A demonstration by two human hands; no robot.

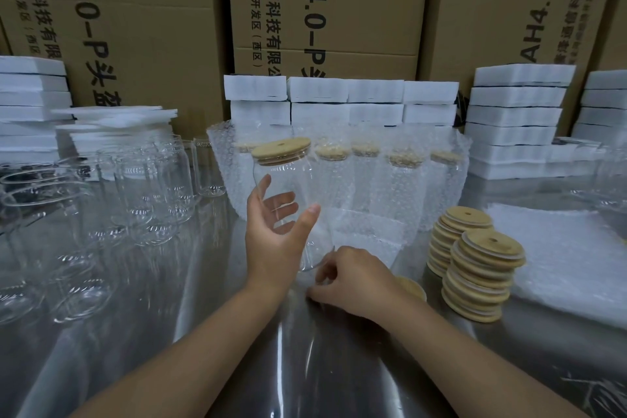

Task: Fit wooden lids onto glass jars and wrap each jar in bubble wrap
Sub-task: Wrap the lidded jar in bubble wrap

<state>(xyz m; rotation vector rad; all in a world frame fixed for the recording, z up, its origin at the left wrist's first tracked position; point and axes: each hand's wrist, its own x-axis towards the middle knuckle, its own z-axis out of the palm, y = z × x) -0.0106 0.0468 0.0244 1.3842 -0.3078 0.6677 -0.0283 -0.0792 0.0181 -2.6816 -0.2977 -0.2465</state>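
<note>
My left hand (274, 241) grips a clear glass jar (288, 180) from the side, thumb on the near wall and fingers showing through the glass. The jar is raised and tilted, with a round wooden lid (281, 149) seated on its mouth. My right hand (356, 278) sits at the jar's base with curled fingers, one fingertip on the steel table (237, 366). I cannot see whether it holds anything. Just behind that hand lies a single wooden lid (412, 287). Two stacks of wooden lids (485, 278) stand to the right. A pile of bubble wrap sheets (559, 254) lies further right.
Several empty glass jars (135, 200) crowd the left of the table. Behind my hands stands a row of lidded jars in bubble wrap (369, 187). White foam blocks (515, 119) are stacked along the back, and tall cardboard boxes (339, 10) rise behind them.
</note>
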